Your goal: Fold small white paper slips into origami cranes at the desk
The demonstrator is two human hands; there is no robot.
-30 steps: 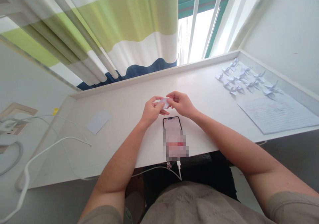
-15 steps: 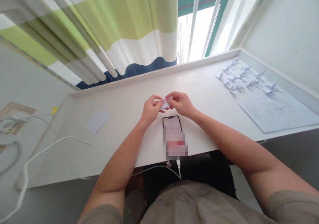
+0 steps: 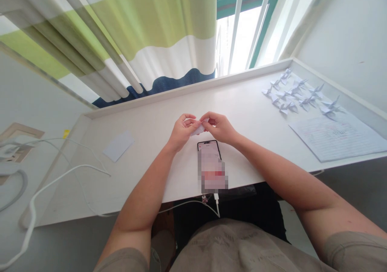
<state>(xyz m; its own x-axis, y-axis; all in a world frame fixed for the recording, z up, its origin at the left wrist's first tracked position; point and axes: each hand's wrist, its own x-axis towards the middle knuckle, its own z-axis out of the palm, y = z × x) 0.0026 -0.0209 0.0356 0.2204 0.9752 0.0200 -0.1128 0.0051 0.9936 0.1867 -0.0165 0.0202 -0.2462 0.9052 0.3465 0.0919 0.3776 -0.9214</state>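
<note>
Between both hands, above the middle of the desk, is a small folded piece of white paper (image 3: 198,131), partly covered by fingers. My left hand (image 3: 182,131) pinches its left side, thumb on top. On its right side my right hand (image 3: 220,126) grips the paper between thumb and forefinger, the two thumbs close together. Just below the hands lies a phone (image 3: 208,146), its screen lit and partly blurred out. Several folded white paper cranes (image 3: 306,98) stand at the far right of the desk.
A lined sheet with writing (image 3: 338,139) lies at the right, in front of the cranes. On the left rests a blank paper piece (image 3: 118,146). White cables (image 3: 60,183) run over the left edge; a charging plug (image 3: 216,197) meets the phone. A raised rim (image 3: 157,96) borders the desk's back.
My fingers have shifted on the folded paper; the thumbs have come closer together and the paper has tilted, showing lower between the hands. Everything else on the desk stays put.
</note>
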